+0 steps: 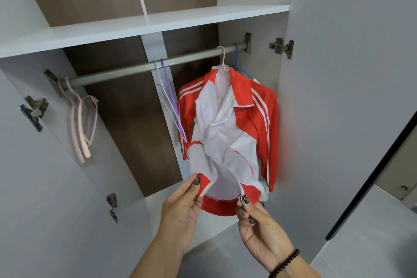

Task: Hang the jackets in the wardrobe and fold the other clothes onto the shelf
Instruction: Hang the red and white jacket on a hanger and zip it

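Hanging from the grey metal wardrobe rail [144,66] on a pale wire hanger [222,61] — a red track jacket with white side stripes and white lining [259,119], front open, on the rail's right part. Left hand [182,207] pinching the jacket's left bottom hem corner between thumb and fingers, grip clenched on the red edge. Right hand [259,225] pinching the silver zipper pull [241,200] at the opposite bottom corner, grip likewise grasping. The two front edges held apart, white lining showing between them. A dark beaded bracelet [285,263] round the right wrist. Just behind the jacket, a blue plastic hanger [239,63] on the same rail. Mid-rail, a purple hanger and a white one [168,101] — bare, hanging side by side. Far left end, a bunch of pink hangers [79,124]. Above the rail, a white wardrobe shelf [203,16] with a white upright divider. Wardrobe doors open on both sides, metal hinges [282,47] showing.
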Demonstrator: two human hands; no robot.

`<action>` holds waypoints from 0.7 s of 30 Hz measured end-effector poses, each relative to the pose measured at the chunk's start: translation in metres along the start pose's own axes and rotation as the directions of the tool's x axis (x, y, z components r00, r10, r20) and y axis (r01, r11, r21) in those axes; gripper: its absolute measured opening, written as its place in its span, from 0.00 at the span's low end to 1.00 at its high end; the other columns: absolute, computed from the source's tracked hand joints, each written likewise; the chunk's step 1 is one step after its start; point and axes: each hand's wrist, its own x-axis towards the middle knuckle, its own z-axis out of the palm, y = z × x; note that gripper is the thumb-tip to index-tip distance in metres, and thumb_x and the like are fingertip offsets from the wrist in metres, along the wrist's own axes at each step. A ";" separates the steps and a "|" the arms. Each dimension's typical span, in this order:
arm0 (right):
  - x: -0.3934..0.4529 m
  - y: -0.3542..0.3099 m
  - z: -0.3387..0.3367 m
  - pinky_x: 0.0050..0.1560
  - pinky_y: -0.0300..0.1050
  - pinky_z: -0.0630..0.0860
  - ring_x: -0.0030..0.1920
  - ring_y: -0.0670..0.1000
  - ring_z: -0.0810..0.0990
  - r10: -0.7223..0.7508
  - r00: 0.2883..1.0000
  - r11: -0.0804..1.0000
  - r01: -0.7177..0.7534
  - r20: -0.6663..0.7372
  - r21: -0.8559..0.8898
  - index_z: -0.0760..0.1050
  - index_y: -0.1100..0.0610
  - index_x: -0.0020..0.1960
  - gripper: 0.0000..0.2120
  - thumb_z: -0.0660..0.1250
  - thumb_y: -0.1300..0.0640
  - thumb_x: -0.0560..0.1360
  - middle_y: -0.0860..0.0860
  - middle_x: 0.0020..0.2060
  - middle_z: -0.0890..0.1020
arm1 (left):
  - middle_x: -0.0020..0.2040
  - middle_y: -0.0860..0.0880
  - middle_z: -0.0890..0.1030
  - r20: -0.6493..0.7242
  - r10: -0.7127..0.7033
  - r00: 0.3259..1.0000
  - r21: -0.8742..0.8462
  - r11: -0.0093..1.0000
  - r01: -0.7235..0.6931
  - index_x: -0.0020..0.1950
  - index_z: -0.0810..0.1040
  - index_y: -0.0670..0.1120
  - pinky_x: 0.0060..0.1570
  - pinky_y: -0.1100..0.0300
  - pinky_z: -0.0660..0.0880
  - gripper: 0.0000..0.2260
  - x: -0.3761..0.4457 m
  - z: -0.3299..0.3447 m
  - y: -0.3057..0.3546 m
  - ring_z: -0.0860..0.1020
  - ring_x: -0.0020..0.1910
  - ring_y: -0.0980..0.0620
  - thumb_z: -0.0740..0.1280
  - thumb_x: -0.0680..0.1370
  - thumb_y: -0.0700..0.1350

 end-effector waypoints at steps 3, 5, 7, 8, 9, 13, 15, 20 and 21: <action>-0.002 0.005 0.002 0.23 0.35 0.77 0.27 0.50 0.80 0.035 0.999 0.998 -0.034 0.018 -0.043 0.78 0.68 0.42 0.06 0.66 0.71 0.65 0.60 0.34 0.81 | 0.54 0.43 0.85 0.058 -0.059 0.997 -0.086 0.994 0.064 0.56 0.83 0.42 0.34 0.64 0.79 0.24 -0.016 0.006 0.005 0.85 0.45 0.52 0.77 0.60 0.41; -0.003 0.011 0.006 0.26 0.37 0.79 0.30 0.52 0.83 0.069 0.996 0.995 -0.065 0.060 -0.069 0.82 0.69 0.40 0.07 0.65 0.72 0.65 0.62 0.35 0.83 | 0.54 0.43 0.84 0.112 -0.108 0.988 -0.149 0.981 0.124 0.60 0.81 0.43 0.33 0.63 0.80 0.28 -0.024 0.009 0.007 0.85 0.48 0.50 0.78 0.59 0.41; -0.004 0.015 0.009 0.26 0.39 0.79 0.31 0.52 0.84 0.082 0.993 0.992 -0.073 0.081 -0.105 0.83 0.67 0.40 0.09 0.66 0.72 0.64 0.61 0.36 0.84 | 0.55 0.41 0.84 0.158 -0.150 0.976 -0.177 0.968 0.177 0.62 0.79 0.43 0.33 0.62 0.81 0.28 -0.029 0.011 0.009 0.84 0.50 0.48 0.77 0.62 0.40; -0.005 0.017 0.011 0.25 0.40 0.79 0.31 0.52 0.84 0.085 0.993 0.989 -0.074 0.086 -0.129 0.84 0.66 0.41 0.09 0.66 0.72 0.65 0.60 0.36 0.84 | 0.55 0.40 0.84 0.188 -0.172 0.967 -0.185 0.961 0.207 0.63 0.78 0.42 0.33 0.62 0.81 0.26 -0.031 0.012 0.010 0.84 0.50 0.48 0.76 0.64 0.39; -0.006 0.017 0.013 0.25 0.40 0.79 0.31 0.52 0.84 0.087 0.993 0.985 -0.074 0.085 -0.154 0.84 0.65 0.41 0.10 0.65 0.72 0.66 0.60 0.36 0.84 | 0.55 0.39 0.83 0.221 -0.197 0.955 -0.195 0.951 0.241 0.62 0.78 0.40 0.33 0.61 0.81 0.24 -0.033 0.012 0.011 0.85 0.49 0.47 0.75 0.66 0.38; -0.010 0.014 0.014 0.25 0.40 0.76 0.30 0.50 0.80 0.077 0.993 0.978 -0.058 0.087 -0.200 0.83 0.65 0.45 0.11 0.64 0.72 0.67 0.59 0.36 0.83 | 0.54 0.37 0.83 0.336 -0.252 0.907 -0.163 0.933 0.320 0.55 0.81 0.33 0.33 0.61 0.81 0.18 -0.035 0.013 0.011 0.85 0.45 0.48 0.73 0.66 0.33; -0.012 0.011 0.013 0.24 0.39 0.74 0.29 0.49 0.78 0.064 0.993 0.974 -0.042 0.095 -0.223 0.83 0.65 0.45 0.11 0.64 0.72 0.67 0.58 0.35 0.82 | 0.54 0.38 0.84 0.364 -0.249 0.898 -0.095 0.949 0.301 0.54 0.83 0.34 0.34 0.62 0.80 0.18 -0.036 0.015 0.009 0.85 0.44 0.49 0.74 0.64 0.33; -0.016 0.005 0.011 0.24 0.39 0.73 0.27 0.48 0.76 0.056 0.995 0.969 -0.033 0.087 -0.247 0.83 0.64 0.45 0.12 0.66 0.72 0.65 0.57 0.34 0.82 | 0.51 0.40 0.85 0.297 -0.197 0.934 -0.039 0.975 0.218 0.59 0.80 0.37 0.32 0.63 0.79 0.24 -0.036 0.022 0.003 0.85 0.43 0.49 0.74 0.62 0.33; -0.016 0.004 0.011 0.24 0.39 0.73 0.27 0.48 0.76 0.049 0.996 0.969 -0.027 0.080 -0.244 0.82 0.65 0.45 0.12 0.66 0.72 0.65 0.57 0.34 0.82 | 0.51 0.41 0.85 0.280 -0.187 0.942 -0.037 0.978 0.205 0.59 0.79 0.38 0.32 0.63 0.79 0.25 -0.036 0.023 0.001 0.85 0.43 0.49 0.74 0.62 0.34</action>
